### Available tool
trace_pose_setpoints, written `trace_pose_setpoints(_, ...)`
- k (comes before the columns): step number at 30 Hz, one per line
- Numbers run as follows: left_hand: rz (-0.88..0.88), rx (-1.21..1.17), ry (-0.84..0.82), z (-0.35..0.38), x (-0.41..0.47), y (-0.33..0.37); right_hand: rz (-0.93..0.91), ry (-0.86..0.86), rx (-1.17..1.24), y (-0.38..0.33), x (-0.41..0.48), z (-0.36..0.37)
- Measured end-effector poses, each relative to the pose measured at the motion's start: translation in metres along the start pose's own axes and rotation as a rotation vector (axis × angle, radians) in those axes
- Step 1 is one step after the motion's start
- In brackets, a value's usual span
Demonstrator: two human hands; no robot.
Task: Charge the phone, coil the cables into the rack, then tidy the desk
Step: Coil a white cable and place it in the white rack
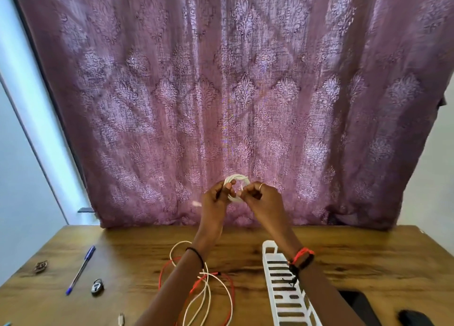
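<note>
Both hands are raised above the wooden desk [127,252], in front of the curtain. My left hand [217,198] and my right hand [260,198] pinch a small white cable coil [237,178] from either side. Below my forearms, loose white cable [206,293] and red cable [231,298] lie tangled on the desk. A white slotted plastic rack [282,298] lies to their right, partly under my right wrist. A dark phone [361,306] lies right of the rack, mostly hidden by my arm.
A blue pen [81,269], a small padlock [97,287] and a small metal clip [40,266] lie on the desk's left part. A white connector [121,318] sits at the bottom edge. A dark object [415,318] lies at bottom right. A purple curtain [233,92] hangs behind.
</note>
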State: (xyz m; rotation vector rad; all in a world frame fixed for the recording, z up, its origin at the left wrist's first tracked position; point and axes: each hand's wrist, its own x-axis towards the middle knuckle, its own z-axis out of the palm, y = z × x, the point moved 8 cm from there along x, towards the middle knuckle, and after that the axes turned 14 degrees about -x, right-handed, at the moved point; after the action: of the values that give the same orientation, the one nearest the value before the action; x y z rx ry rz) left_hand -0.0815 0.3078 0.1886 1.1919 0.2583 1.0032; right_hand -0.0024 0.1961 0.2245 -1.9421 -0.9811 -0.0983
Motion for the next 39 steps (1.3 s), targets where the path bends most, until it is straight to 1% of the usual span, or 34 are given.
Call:
trace_pose_setpoints(2,-0.011,0.008,-0.016,0.003,-0.004,-0.002,-0.021,-0.026,-0.004,0.001,0.001,0.003)
trace_pose_setpoints(4,0.051,0.122,-0.027,-0.001,-0.003,0.001,0.004,-0.106,0.044,0.006,0.000,0.010)
trace_pose_setpoints(5,0.069,0.176,-0.036,-0.003,-0.003,0.003,0.044,-0.150,0.111,0.008,-0.001,0.013)
trace_pose_setpoints(8,0.141,0.314,-0.052,-0.007,-0.007,0.010,0.217,-0.281,0.417,0.014,-0.004,0.021)
trace_pose_setpoints(10,0.182,0.387,-0.069,-0.007,-0.009,0.014,0.285,-0.357,0.524,0.014,-0.006,0.021)
trace_pose_setpoints(12,0.216,0.453,-0.071,-0.010,-0.006,0.013,0.310,-0.398,0.560,0.016,-0.005,0.018)
trace_pose_setpoints(14,0.248,0.576,-0.048,-0.015,-0.002,0.009,0.308,-0.397,0.521,0.018,-0.004,0.015)
trace_pose_setpoints(16,0.254,0.619,-0.037,-0.019,0.001,0.007,0.276,-0.383,0.476,0.017,-0.002,0.013)
trace_pose_setpoints(18,0.261,0.591,-0.023,-0.020,0.003,0.009,0.243,-0.352,0.438,0.017,0.000,0.009)
trace_pose_setpoints(20,0.273,0.532,-0.033,-0.017,0.001,0.017,0.162,-0.314,0.312,0.016,0.001,0.003)
trace_pose_setpoints(22,0.261,0.443,-0.038,-0.013,-0.003,0.023,0.097,-0.279,0.248,0.017,0.003,-0.001)
trace_pose_setpoints(26,0.053,0.080,-0.021,-0.009,-0.007,0.015,0.031,-0.271,0.149,0.020,0.006,-0.002)
trace_pose_setpoints(28,-0.005,-0.033,-0.014,-0.008,-0.009,0.009,0.034,-0.215,0.111,0.024,0.009,-0.005)
trace_pose_setpoints(30,-0.039,-0.121,-0.013,-0.006,-0.011,0.006,0.015,-0.113,0.032,0.029,0.012,-0.010)
trace_pose_setpoints(33,-0.069,-0.204,0.000,-0.001,-0.015,0.003,-0.048,0.145,-0.135,0.027,0.011,-0.023)
trace_pose_setpoints(35,-0.071,-0.237,0.005,0.005,-0.017,0.001,-0.086,0.283,-0.199,0.021,0.004,-0.029)
trace_pose_setpoints(37,-0.059,-0.244,0.010,0.011,-0.018,0.001,-0.121,0.373,-0.256,0.016,-0.002,-0.026)
trace_pose_setpoints(39,-0.045,-0.252,0.018,0.018,-0.019,0.000,-0.099,0.413,-0.269,0.013,-0.007,-0.020)
